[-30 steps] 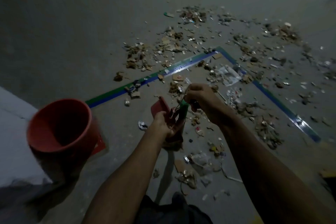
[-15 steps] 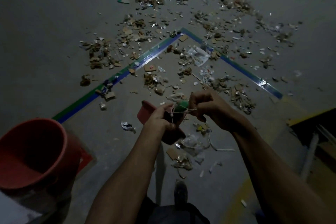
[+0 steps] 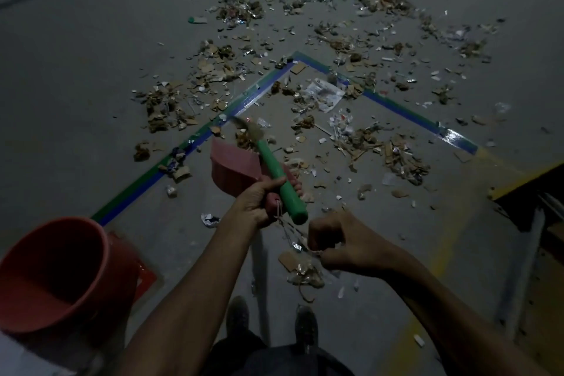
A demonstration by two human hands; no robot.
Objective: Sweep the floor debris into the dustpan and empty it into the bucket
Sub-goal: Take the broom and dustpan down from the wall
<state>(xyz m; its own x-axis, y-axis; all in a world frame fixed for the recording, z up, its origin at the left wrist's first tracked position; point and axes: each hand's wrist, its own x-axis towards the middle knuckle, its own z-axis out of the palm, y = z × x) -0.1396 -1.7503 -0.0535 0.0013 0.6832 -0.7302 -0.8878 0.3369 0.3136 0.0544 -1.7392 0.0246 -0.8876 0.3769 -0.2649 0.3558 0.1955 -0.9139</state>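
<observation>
Dustpan [image 3: 233,166] and green-handled brush [image 3: 279,175]: both gripped in curled left hand [image 3: 259,203]; right hand [image 3: 338,239], now drawn back, pinches string [image 3: 288,229].

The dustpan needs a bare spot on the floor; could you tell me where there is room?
Bare floor lies left of the green-blue tape, beyond the bucket. Debris crowds the taped corner, and scraps lie by the shoes.

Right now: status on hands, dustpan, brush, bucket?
Left hand grips pink dustpan and green-handled brush together. Right hand pinches the string tying them. Debris unswept; red bucket at left.
</observation>
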